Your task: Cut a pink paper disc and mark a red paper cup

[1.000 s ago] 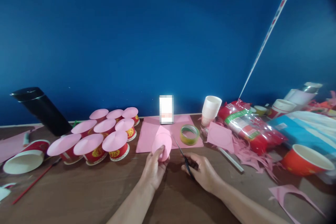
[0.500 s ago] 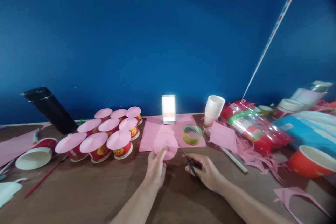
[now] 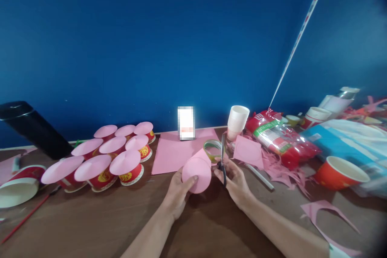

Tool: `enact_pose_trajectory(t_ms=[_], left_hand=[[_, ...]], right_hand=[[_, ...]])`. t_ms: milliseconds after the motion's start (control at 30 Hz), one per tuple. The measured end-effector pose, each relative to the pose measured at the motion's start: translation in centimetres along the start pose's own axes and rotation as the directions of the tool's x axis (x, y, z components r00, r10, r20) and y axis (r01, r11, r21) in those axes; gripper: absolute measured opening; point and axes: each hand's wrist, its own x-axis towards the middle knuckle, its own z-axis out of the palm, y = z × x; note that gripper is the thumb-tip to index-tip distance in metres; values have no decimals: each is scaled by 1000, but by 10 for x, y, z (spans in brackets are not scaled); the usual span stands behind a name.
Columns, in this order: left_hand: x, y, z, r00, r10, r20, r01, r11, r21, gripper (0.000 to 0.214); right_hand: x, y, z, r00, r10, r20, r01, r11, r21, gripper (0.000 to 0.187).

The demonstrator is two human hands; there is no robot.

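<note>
My left hand (image 3: 180, 190) pinches a pink paper circle (image 3: 198, 175), thumb on top and fingers underneath. A pointed flap of pink paper still sticks out past the circle's upper right edge. Just to the right, my right hand (image 3: 233, 179) is closed around the handles of a pair of scissors (image 3: 223, 151), whose blades point away from me and stand apart from the paper. Behind both hands lie a roll of tape (image 3: 212, 156) and a larger sheet of pink paper (image 3: 169, 147).
Several red paper cups (image 3: 130, 177) topped with pink discs stand at left, near a black bottle (image 3: 36, 129) and a brush (image 3: 26, 217). At right are stacked white cups (image 3: 237, 121), a red plastic pack (image 3: 278, 139), pink scraps (image 3: 284, 173) and an orange cup (image 3: 340, 175).
My right hand has swung the scissors away from the paper, so the blades now point upward. The circle has turned in my left hand. The view has shifted to the right.
</note>
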Motion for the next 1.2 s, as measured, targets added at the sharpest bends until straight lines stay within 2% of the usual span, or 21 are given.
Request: enact_pose_trajectory(t_ms=[133, 333, 600, 833, 1033, 1100, 1200], left_hand=[[0, 0, 1, 998, 2, 56, -5, 998, 58, 63], [-2, -1, 0, 998, -9, 67, 4, 997, 82, 61], [-1, 3, -1, 987, -46, 157, 42, 999, 31, 64], [-4, 9, -1, 979, -113, 168, 115, 993, -1, 57], [-4, 8, -2, 972, -80, 223, 93, 995, -47, 51], [-4, 7, -2, 975, -73, 212, 86, 995, -54, 51], [-3, 4, -2, 992, -56, 117, 64, 996, -65, 48]], right_hand=[[0, -1, 0, 1000, -17, -8, 17, 1000, -9, 46], [1, 6, -2, 1000, -29, 5, 29, 1000, -10, 46], [0, 13, -4, 1000, 12, 25, -13, 999, 43, 54], [0, 10, -2, 1000, 11, 26, -11, 1000, 10, 55], [0, 13, -3, 997, 11, 72, -7, 999, -45, 59], [0, 15, -4, 997, -10, 82, 17, 997, -77, 57], [-2, 13, -5, 991, -32, 131, 53, 986, -159, 51]])
